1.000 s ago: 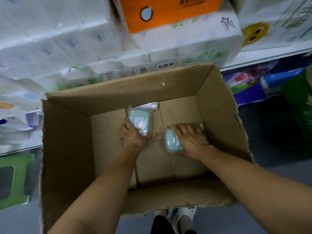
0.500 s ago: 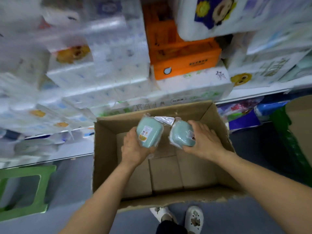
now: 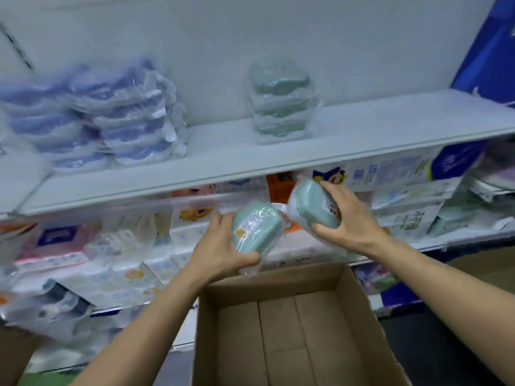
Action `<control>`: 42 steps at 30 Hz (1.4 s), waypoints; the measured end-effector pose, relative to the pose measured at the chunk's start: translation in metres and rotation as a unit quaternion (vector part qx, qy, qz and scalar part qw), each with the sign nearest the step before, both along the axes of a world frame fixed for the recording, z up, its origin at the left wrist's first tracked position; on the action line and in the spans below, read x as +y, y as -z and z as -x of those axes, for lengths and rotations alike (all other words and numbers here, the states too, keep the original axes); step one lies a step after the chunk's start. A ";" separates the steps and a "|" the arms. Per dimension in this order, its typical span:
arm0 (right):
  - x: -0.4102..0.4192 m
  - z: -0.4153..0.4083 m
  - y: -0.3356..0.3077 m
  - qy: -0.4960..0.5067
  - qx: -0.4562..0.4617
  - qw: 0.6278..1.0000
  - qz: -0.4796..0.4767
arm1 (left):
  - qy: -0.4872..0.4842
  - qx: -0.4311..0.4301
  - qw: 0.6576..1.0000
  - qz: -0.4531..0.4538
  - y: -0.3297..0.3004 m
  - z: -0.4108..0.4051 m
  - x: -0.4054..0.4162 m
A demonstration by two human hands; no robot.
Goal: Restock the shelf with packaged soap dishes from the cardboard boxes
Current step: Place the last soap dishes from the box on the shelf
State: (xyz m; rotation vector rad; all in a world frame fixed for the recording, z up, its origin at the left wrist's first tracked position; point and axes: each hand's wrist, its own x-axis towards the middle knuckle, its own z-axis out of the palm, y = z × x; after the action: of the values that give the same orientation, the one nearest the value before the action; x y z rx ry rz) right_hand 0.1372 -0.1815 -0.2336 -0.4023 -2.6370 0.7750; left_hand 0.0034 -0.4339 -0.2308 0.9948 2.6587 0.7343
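Observation:
My left hand (image 3: pixel 220 253) grips a green soap dish in clear wrap (image 3: pixel 256 229), held above the open cardboard box (image 3: pixel 362 307). My right hand (image 3: pixel 348 221) grips a second wrapped green soap dish (image 3: pixel 312 204), a little higher and to the right, just under the front edge of the white shelf (image 3: pixel 237 160). On that shelf stands a stack of wrapped green soap dishes (image 3: pixel 281 104) and, to the left, piles of wrapped blue ones (image 3: pixel 111 115). The box's visible floor holds nothing.
Packs of tissue and toilet paper (image 3: pixel 111 252) fill the lower shelves behind my hands. A blue panel (image 3: pixel 485 51) rises at the upper right. Another cardboard surface (image 3: pixel 490 268) shows at the right edge. Shelf room lies on either side of the green stack.
Both hands have lifted the two green soap dishes out of the box and up toward the white shelf. The view has tilted upward, bringing the shelf and its stacks into sight.

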 end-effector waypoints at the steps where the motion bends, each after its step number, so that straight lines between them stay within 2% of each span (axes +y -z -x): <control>1: 0.002 0.003 -0.015 0.003 0.029 1.000 -0.001 | 0.014 0.005 1.000 -0.009 -0.017 0.001 0.000; 7: 0.031 0.035 -0.110 0.006 0.173 0.984 -0.035 | 0.034 0.003 0.990 -0.136 -0.097 0.025 0.018; 10: 0.056 0.060 -0.159 -0.010 0.208 0.975 -0.077 | 0.055 0.008 0.988 -0.144 -0.122 0.041 0.031; 13: 0.090 0.105 -0.205 -0.031 0.216 0.973 -0.072 | 0.068 0.001 0.987 -0.148 -0.140 0.058 0.047; 15: 0.111 0.146 -0.232 -0.049 0.184 0.979 -0.075 | 0.078 0.001 0.986 -0.148 -0.151 0.068 0.062; 19: 0.131 0.225 -0.263 -0.112 0.045 0.984 -0.127 | 0.102 0.007 0.986 -0.135 -0.164 0.089 0.094; 24: 0.141 0.296 -0.256 -0.163 -0.066 0.968 -0.178 | 0.105 -0.005 0.986 -0.125 -0.168 0.105 0.115; 26: 0.149 0.311 -0.245 -0.155 -0.105 0.961 -0.206 | 0.105 -0.012 0.985 -0.133 -0.165 0.106 0.117; 28: 0.154 0.317 -0.236 -0.155 -0.129 0.956 -0.213 | 0.105 -0.022 0.984 -0.144 -0.162 0.105 0.118; 34: 0.148 0.292 -0.235 -0.142 -0.084 0.958 -0.233 | 0.106 -0.067 0.976 -0.180 -0.160 0.100 0.116; 36: 0.137 0.265 -0.239 -0.136 -0.017 0.975 -0.177 | 0.118 -0.064 0.974 -0.185 -0.164 0.097 0.114; 38: 0.125 0.229 -0.245 -0.171 0.049 0.982 -0.063 | 0.129 -0.064 0.971 -0.191 -0.171 0.094 0.112; 40: 0.114 0.191 -0.251 -0.233 0.029 0.972 0.023 | 0.133 -0.064 0.967 -0.209 -0.182 0.094 0.115; 42: 0.104 0.158 -0.252 -0.282 -0.047 0.958 0.010 | 0.129 -0.055 0.961 -0.240 -0.197 0.097 0.122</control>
State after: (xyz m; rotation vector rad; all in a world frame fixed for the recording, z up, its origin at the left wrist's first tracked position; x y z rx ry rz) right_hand -0.0206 -0.0778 0.0182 0.3409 -2.8628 0.9643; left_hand -0.0934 -0.3120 -0.0338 1.3356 2.2374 1.3598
